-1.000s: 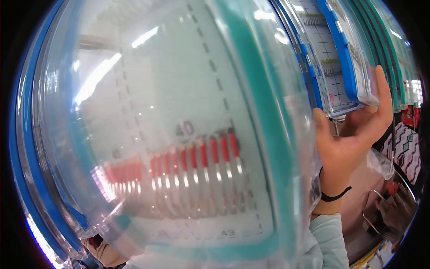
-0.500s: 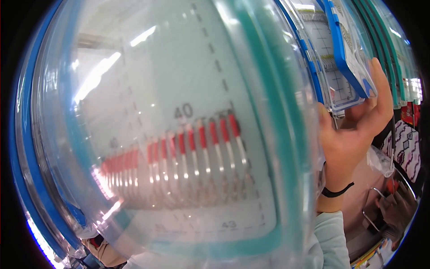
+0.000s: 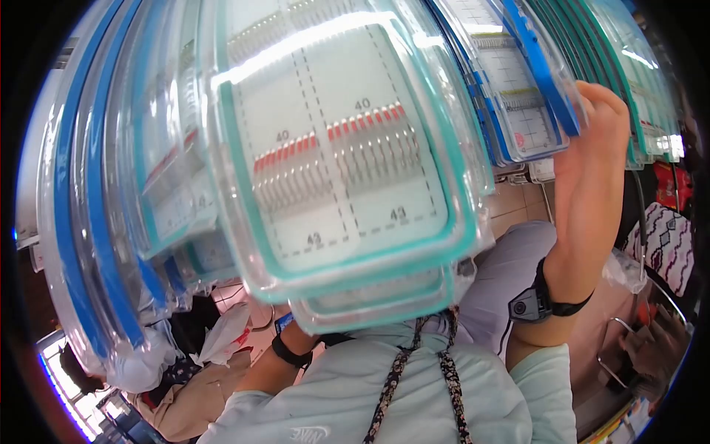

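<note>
Most legible print: white rectangular sheet [image 3: 270,103] inside a clear plastic case with a rounded teal rim [image 3: 362,265]. Four short dark numbers [image 3: 362,105] on it, one above and one below each of two rows of red-topped metallic pieces [image 3: 381,148]; upper two match, lower two match. Pale lettered logo [image 3: 310,434] on the front of a light green fabric shirt [image 3: 333,385], lower edge of view. Round red mark [image 3: 519,139] near the bottom of a white gridded card [image 3: 529,118] in a clear plastic case with a blue rim [image 3: 492,122]; detail too small to tell. Red print [image 3: 241,339] on a white plastic bag [image 3: 224,331], lower left, unreadable
</note>
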A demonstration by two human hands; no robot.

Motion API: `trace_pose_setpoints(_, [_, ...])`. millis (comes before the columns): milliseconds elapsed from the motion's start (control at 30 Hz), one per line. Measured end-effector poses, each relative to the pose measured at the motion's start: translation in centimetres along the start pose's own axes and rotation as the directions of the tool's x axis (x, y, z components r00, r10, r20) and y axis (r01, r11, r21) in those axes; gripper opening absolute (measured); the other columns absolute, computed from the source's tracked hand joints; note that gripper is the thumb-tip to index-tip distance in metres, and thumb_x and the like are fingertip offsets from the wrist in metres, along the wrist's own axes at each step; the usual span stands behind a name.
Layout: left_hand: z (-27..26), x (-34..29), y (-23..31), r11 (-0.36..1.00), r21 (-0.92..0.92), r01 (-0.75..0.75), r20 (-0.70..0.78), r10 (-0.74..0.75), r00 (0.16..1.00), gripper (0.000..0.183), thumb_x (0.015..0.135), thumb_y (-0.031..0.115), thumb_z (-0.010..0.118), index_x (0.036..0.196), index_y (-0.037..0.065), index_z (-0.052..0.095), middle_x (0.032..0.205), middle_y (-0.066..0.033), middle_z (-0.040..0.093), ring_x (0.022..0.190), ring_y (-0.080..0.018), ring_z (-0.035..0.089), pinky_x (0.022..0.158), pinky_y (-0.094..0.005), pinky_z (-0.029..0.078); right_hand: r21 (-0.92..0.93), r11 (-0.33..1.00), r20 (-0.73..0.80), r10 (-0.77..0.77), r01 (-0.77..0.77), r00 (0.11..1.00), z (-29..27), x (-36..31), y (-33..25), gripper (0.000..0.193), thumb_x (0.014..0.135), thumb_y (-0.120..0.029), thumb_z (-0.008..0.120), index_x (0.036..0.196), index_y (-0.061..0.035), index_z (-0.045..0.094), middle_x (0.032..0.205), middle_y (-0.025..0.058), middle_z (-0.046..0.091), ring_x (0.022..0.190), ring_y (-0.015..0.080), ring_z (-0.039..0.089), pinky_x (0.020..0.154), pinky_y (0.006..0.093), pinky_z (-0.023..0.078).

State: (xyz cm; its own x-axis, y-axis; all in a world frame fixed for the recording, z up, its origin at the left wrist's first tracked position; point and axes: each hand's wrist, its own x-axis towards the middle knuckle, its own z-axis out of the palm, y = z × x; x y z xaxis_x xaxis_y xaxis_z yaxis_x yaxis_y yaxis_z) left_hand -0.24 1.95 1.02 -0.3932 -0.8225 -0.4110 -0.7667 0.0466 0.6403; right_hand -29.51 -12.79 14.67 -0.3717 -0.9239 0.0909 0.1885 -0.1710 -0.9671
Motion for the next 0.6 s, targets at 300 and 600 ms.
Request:
trace_pose_setpoints(300, [-0.1, -0.8, 0.2, 0.999, -0.046, 0.030, -0.034, -0.031, 0.999, 0.069, 0.069, 0.039, 0.073, 0.119, -0.001, 0.049, 0.101, -0.0218, 0.059, 0.093, -0.0355, 0.059, 0.080, -0.0388, 0.047, 0.226, 0.970, 0.113, 0.067, -0.092, 0.991, 0.3, 1.6, -1.3, 0.032, 0.088, -0.018, 0.062, 0.113, -0.0044, 0.049, 0.101, 0.0060, 0.053, 0.097, 0.0148, 0.051, 0.085, 0.0284, 0.039])
trace_pose_setpoints(600, [0.0, -1.6, 0.4, 0.998, -0.054, 0.035, -0.043, -0.038, 0.998, 0.070, 0.071, 0.042, 0.071, 0.120, -0.001, 0.048, 0.103, -0.0234, 0.059, 0.094, -0.0366, 0.059, 0.081, -0.0395, 0.047, 0.403, 0.903, 0.082, 0.126, -0.148, 0.989, -1.4, 3.1, -1.3, 0.029, 0.085, -0.009, 0.061, 0.110, -0.0042, 0.045, 0.104, 0.0089, 0.052, 0.099, 0.0183, 0.051, 0.090, 0.0351, 0.041])
